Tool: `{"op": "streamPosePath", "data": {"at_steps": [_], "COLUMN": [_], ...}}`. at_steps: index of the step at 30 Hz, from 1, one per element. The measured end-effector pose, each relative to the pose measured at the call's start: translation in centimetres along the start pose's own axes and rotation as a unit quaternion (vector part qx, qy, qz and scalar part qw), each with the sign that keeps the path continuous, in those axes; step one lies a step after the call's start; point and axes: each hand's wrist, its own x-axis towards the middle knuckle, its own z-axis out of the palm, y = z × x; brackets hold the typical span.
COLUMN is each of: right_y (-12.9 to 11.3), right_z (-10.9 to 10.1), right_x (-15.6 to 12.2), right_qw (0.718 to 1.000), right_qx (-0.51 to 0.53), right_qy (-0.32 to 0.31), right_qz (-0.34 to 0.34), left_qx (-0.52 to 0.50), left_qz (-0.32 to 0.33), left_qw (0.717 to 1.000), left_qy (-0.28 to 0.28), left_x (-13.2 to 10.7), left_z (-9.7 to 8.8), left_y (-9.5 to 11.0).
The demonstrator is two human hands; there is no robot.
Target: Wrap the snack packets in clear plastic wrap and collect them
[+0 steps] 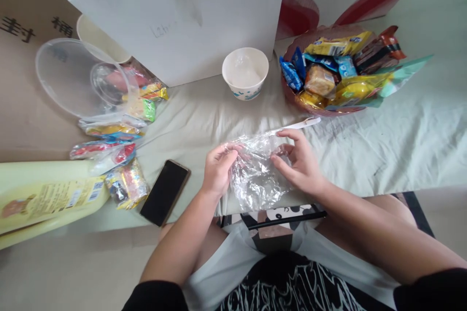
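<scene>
A crumpled clear plastic bag [255,175] lies at the near edge of the pale cloth [383,146]. My left hand [217,167] pinches the bag's left edge with its fingers curled. My right hand [301,163] grips the bag's right side between thumb and fingers. A white flat strip [297,125] lies on the cloth just beyond my right hand.
A white paper bowl [245,73] stands behind the bag. A red bag of wrapped snacks [339,73] sits at the right. A black phone [165,192], loose snack packets [120,155], clear lids [73,77] and a yellow pack [44,199] lie at the left. Cardboard boxes [189,14] stand behind.
</scene>
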Motion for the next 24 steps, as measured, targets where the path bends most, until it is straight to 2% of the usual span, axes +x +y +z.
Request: {"op": "streamPosePath", "data": {"at_steps": [2, 7, 11, 16, 19, 24], "right_y": [0.18, 0.52, 0.48, 0.23, 0.23, 0.25], "right_z": [0.12, 0.13, 0.08, -0.16, -0.23, -0.33], "right_x": [0.01, 0.15, 0.24, 0.41, 0.48, 0.63], "right_qw": [1.000, 0.996, 0.997, 0.997, 0.997, 0.997], "right_qx": [0.008, 0.013, -0.012, -0.029, -0.044, -0.052], "right_qy": [0.008, -0.052, -0.018, -0.018, -0.017, -0.014], "right_qz": [0.027, 0.065, 0.074, 0.071, 0.061, 0.052], "left_qx": [0.004, 0.012, 0.014, -0.034, -0.053, -0.038], "left_qz": [-0.007, -0.028, -0.029, 0.011, 0.004, -0.020], "left_qw": [1.000, 0.999, 0.999, 0.999, 0.998, 0.999], "left_qy": [0.022, 0.020, 0.010, 0.014, 0.017, -0.014], "left_x": [0.20, 0.30, 0.28, 0.58, 0.71, 0.60], "left_z": [0.16, 0.21, 0.07, -0.21, -0.26, -0.14], "left_y": [0.01, -0.23, -0.27, -0.26, -0.26, -0.23]}}
